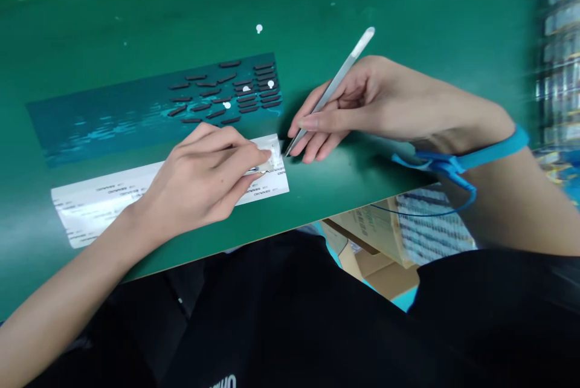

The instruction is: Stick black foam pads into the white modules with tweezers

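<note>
My right hand (pixel 353 107) grips metal tweezers (pixel 333 86) like a pen, tips down at the right end of a white label strip (pixel 90 200) on the green table (pixel 408 25). My left hand (pixel 203 173) rests on that strip with fingers curled, thumb and forefinger pinched on a small label piece (pixel 267 161) close to the tweezer tips. Just beyond lies a blue sheet (pixel 113 116) carrying several small dark oblong pads (pixel 226 92) at its right end.
A blue wrist strap (pixel 475 155) with a coiled cord circles my right wrist. Cardboard boxes (pixel 376 237) sit below the table's near edge. Blurred racks (pixel 559 43) stand at the far right. White specks dot the table.
</note>
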{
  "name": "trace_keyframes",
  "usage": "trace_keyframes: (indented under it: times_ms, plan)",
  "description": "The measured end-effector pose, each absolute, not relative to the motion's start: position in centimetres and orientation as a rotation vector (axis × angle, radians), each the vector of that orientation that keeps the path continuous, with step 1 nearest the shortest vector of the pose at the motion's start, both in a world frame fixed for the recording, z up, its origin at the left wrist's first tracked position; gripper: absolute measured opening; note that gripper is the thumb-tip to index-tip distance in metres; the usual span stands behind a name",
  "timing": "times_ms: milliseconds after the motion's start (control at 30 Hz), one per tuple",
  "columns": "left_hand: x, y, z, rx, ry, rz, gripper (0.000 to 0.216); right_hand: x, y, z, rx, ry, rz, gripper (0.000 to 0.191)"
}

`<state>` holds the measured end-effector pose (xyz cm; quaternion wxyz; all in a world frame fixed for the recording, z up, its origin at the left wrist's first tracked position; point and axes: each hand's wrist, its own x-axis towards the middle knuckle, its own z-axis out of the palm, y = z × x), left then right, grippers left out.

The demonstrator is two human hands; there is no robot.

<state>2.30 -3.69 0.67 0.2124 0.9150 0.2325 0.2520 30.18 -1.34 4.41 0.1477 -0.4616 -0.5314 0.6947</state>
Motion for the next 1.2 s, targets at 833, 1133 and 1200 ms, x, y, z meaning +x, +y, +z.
trace_keyframes:
  times_ms: [833, 1133, 1200]
  plan:
    - [2.6, -4.1, -0.1, 2.548, 0.699, 0.744, 0.021, 29.4, -0.5, 5.6, -1.365, -1.76, 2.07, 0.019]
    - [2.5, -3.9, 0.1, 2.502, 0.715, 0.713, 0.019, 29.4, -0.3, 5.1, -1.359, -1.714, 2.077, 0.029]
    - [2.5, -3.9, 0.1, 2.501, 0.711, 0.71, 0.019, 29.3, -0.4, 5.3, -1.389, -1.689, 2.051, 0.025]
